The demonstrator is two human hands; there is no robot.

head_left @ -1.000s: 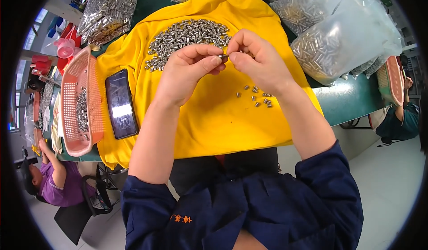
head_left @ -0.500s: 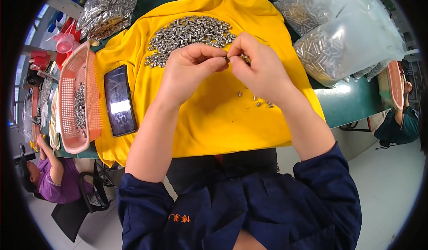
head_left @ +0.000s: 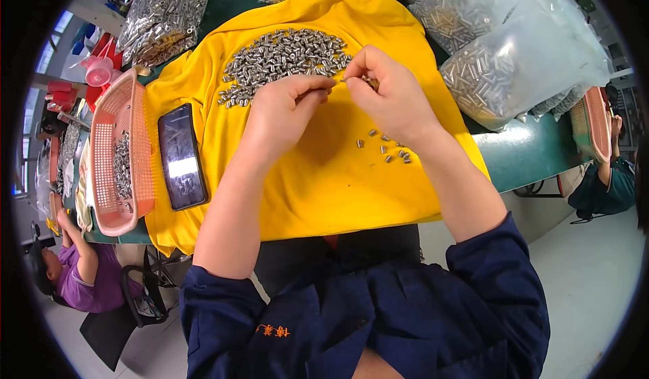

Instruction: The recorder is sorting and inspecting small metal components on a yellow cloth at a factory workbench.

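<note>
Looked like a factory workshop: held heaped metal cylinders (head_left: 284, 61), plastic bags (head_left: 551, 44) of metal parts (head_left: 478, 81) and 2 nearby co-workers (head_left: 101, 281).

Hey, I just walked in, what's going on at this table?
A person in a navy top is handling small metal pieces over a yellow cloth. The left hand and right hand are close together, though what they pinch is too small to tell. A pile of metal pieces lies beyond them, with a few loose pieces beside the right forearm. A phone and a pink basket containing small pieces sit to the left.
</note>
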